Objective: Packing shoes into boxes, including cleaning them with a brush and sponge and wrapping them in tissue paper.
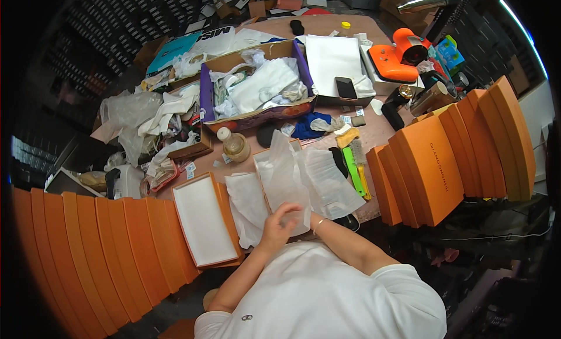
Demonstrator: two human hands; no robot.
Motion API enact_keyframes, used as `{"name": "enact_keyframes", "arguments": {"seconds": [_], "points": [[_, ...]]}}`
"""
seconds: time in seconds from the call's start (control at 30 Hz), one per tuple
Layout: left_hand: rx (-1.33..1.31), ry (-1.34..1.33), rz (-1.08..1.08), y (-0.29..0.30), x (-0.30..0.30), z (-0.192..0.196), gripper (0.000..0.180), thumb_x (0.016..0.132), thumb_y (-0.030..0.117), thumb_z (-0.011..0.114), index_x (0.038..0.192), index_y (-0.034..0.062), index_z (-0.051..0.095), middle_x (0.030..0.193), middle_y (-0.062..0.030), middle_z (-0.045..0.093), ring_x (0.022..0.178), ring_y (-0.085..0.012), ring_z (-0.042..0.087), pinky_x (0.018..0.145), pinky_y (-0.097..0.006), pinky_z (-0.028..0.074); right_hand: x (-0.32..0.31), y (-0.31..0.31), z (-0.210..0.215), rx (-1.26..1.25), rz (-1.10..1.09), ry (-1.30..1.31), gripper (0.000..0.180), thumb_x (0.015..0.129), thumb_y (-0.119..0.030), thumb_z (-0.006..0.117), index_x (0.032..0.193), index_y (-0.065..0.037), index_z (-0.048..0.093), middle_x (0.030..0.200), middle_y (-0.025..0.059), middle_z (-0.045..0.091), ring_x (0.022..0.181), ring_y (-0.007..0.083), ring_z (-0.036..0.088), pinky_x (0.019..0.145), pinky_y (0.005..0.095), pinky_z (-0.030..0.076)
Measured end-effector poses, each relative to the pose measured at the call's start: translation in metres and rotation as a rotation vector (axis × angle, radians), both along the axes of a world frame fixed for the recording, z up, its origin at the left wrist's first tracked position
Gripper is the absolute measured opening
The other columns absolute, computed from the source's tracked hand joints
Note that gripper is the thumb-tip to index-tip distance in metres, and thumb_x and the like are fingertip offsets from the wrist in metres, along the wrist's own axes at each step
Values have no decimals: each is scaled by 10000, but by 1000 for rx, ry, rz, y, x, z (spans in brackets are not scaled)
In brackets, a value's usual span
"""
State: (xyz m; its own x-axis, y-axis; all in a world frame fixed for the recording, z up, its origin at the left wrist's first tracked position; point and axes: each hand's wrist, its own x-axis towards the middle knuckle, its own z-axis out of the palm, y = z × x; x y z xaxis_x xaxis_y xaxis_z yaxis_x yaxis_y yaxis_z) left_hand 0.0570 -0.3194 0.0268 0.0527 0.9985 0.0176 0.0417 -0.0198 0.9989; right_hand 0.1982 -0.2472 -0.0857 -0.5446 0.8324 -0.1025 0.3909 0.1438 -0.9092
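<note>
Seen from above: a crowded bench (385, 131) with both hands meeting at the near edge, at about 6 o'clock.

Left hand (279, 225) curled, fingers pinching the lower edge of a sheet of white tissue paper (292, 178). Right hand mostly hidden behind the left and under the paper, only the wrist with a thin bracelet (318, 224) showing; probably gripping the same sheet, but impossible to tell for sure.

Tissue paper standing up and spilling out of an open shoe box (274, 158) at the centre, crumpled and half see-through. More of the same paper (248, 207) draped to the 9 o'clock side of the hands.

Handling judgement: very light, limp, easily torn and quick to crease. Best taken at an edge or corner with a gentle pinch, both hands apart to keep it spread; likely to flutter or slip if pulled fast.

Orange box lid (204, 219) with white inside lying open at 8 o'clock. Rows of orange boxes (456, 152) fanned at 3 o'clock, more (99, 251) at 8 o'clock. Small bottle (234, 145) at 11 o'clock. Green brush (353, 169) at 2 o'clock. Large cardboard box of white cloth and paper (257, 85) at 12 o'clock. Phone (345, 87) and orange tool (400, 55) at 1 o'clock.
</note>
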Motion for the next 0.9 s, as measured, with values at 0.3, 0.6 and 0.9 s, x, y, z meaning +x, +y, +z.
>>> {"name": "enact_keyframes", "arguments": {"seconds": [0.3, 0.6, 0.9], "points": [[90, 1406, -552, 72, 21, -79, 745, 868, 462, 559, 1367, -62, 384, 1452, -267, 327, 1392, -402, 225, 1130, -535, 133, 134, 20, 70, -40, -443, -579, 604, 786, -179, 710, 1313, -15, 464, 1113, 221, 588, 1035, 380, 569, 902, 430, 452], [2, 1151, -523, 78, 14, -111, 547, 807, 281, 641, 1272, 25, 508, 1294, -186, 510, 1294, -331, 405, 1126, -520, 172, 162, 33, 33, 189, -683, -205, 247, 832, -95, 640, 1046, 29, 625, 808, 182, 647, 719, 242, 644, 667, 345, 497], [-473, 1145, 138, 91, -143, -104, 303, 875, 193, 557, 1110, 2, 582, 866, -176, 651, 766, -317, 633, 741, -428, 503, 162, -61, 101, -224, 121, -799, 710, 695, -401, 783, 1215, 25, 553, 1266, 262, 525, 1121, 400, 546, 932, 449, 455]]}}
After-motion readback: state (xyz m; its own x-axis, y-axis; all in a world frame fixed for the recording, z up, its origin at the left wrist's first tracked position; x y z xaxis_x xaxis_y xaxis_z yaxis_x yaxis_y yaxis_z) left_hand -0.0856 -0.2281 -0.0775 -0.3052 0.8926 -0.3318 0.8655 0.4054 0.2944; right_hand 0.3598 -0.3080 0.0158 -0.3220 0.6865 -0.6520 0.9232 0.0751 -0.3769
